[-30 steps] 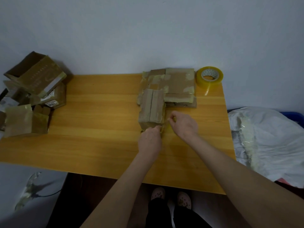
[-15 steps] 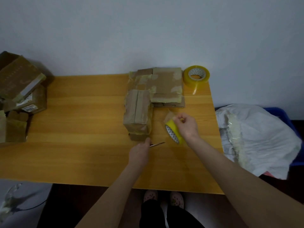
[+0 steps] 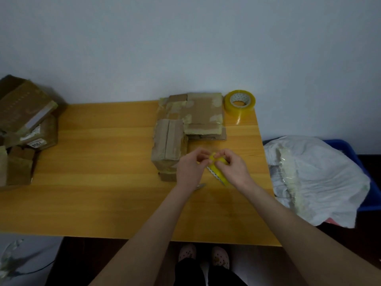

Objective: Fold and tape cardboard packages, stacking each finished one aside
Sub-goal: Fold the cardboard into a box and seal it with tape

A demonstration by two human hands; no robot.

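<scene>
A folded brown cardboard package [image 3: 169, 144] lies on the wooden table [image 3: 99, 182], leaning against a pile of flat taped cardboard [image 3: 198, 114] behind it. Just right of the package, my right hand [image 3: 233, 168] grips a yellow tape roll [image 3: 217, 172] held above the table. My left hand [image 3: 190, 168] meets it from the left, its fingertips pinching at the top of the roll. A thin metal blade [image 3: 200, 185] lies on the table under my left wrist.
A second, larger tape roll [image 3: 239, 102] sits at the table's back right corner. Taped cardboard boxes [image 3: 26, 124] are heaped at the left edge. A white plastic bag [image 3: 313, 178] over a blue bin stands right of the table.
My left hand let go of the blade on the table and rose to the tape roll. My right hand kept the roll and both hands now meet on it.
</scene>
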